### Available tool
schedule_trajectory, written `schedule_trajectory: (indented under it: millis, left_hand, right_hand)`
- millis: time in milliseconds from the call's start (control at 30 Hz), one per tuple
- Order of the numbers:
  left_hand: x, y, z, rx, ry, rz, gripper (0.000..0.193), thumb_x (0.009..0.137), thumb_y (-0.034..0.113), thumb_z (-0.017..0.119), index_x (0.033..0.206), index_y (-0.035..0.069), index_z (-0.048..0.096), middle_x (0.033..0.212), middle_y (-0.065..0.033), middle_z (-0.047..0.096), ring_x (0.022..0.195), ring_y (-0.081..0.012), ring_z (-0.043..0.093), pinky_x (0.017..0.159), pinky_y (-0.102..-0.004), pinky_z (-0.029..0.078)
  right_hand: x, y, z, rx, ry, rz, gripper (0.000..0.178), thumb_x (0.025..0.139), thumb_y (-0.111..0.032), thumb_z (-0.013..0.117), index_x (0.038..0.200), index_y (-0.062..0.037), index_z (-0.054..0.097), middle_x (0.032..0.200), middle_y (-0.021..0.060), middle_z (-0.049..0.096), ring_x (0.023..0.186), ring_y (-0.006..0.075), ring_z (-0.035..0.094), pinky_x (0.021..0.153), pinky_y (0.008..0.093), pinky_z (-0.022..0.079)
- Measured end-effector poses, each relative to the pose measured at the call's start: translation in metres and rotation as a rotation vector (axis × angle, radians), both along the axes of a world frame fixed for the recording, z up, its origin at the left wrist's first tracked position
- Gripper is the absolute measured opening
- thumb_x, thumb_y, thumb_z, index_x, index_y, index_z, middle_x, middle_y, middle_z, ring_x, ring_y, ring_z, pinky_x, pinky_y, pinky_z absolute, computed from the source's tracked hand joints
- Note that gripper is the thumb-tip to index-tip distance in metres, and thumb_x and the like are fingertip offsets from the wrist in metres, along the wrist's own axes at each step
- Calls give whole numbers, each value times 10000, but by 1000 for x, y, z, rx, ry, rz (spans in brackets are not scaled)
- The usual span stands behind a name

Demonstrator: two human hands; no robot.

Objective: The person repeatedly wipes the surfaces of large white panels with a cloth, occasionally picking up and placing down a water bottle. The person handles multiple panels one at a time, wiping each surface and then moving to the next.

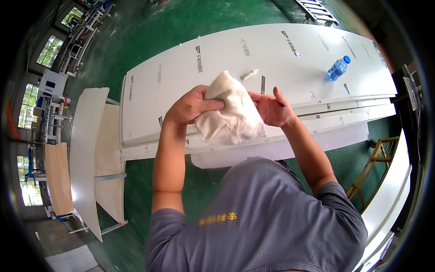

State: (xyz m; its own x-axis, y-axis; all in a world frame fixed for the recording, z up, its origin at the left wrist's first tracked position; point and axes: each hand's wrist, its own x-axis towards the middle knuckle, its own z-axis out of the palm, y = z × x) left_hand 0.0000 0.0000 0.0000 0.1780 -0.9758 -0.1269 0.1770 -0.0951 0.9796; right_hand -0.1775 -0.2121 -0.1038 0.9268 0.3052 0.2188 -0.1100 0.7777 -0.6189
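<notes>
A crumpled off-white cloth (233,113) hangs in front of me, above the near edge of the stacked white boards (167,90). My left hand (195,106) grips it at its upper left, thumb pressed over the fabric. On the cloth's right side is my right hand (274,109), its palm turned up and its thumb raised and apart. The fingertips of that hand reach the cloth's edge and are partly hidden behind it. Just beyond the cloth, a small pale tube (249,74) with a pointed tip lies on the top board.
A blue-capped plastic bottle (339,69) stands on the boards at the right. Leaning panels (86,158) on a frame are at the left, near machinery (52,104). A yellow metal frame (374,165) is at lower right, a roller rack (317,10) at the far right.
</notes>
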Motion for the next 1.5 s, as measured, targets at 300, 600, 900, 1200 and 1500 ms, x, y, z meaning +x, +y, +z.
schedule_trajectory:
  millis: [300,600,900,1200,1500]
  left_hand:
    - [19,-16,-4,139,83,60,338,987,187,666,1208,-69,666,1086,-101,737,902,-131,699,821,-293,572]
    - [-29,4,-134,80,346,256,524,1018,331,639,1384,-35,559,1225,-88,692,1132,-152,652,952,-325,549]
    - [-35,17,-119,-175,-28,233,277,1009,185,599,1123,-35,723,1100,-59,715,1010,-141,660,893,-289,521]
    - [-47,8,-78,-142,-287,211,370,940,114,710,1291,12,656,1115,-8,651,992,-81,578,896,-242,466]
    - [-46,12,-95,15,-58,126,596,896,90,787,1430,7,536,1188,-80,666,1046,-127,628,914,-279,526]
  right_hand:
    - [6,27,11,-490,182,-177,315,950,-78,680,1250,17,666,1184,64,711,1059,130,660,982,313,509]
    - [-14,20,-36,-556,448,-468,234,979,-80,681,1190,18,660,1124,76,720,991,168,710,872,327,583]
    - [-43,6,-20,-453,193,-478,257,1008,-80,540,1152,73,689,1149,124,715,1098,211,659,998,355,491]
    - [-47,4,16,-559,106,-589,479,937,-170,683,1363,29,593,1195,148,697,1118,216,650,996,361,501]
    - [-42,7,11,-644,390,-654,382,899,-146,678,1213,71,662,1081,105,714,1012,176,663,916,338,522]
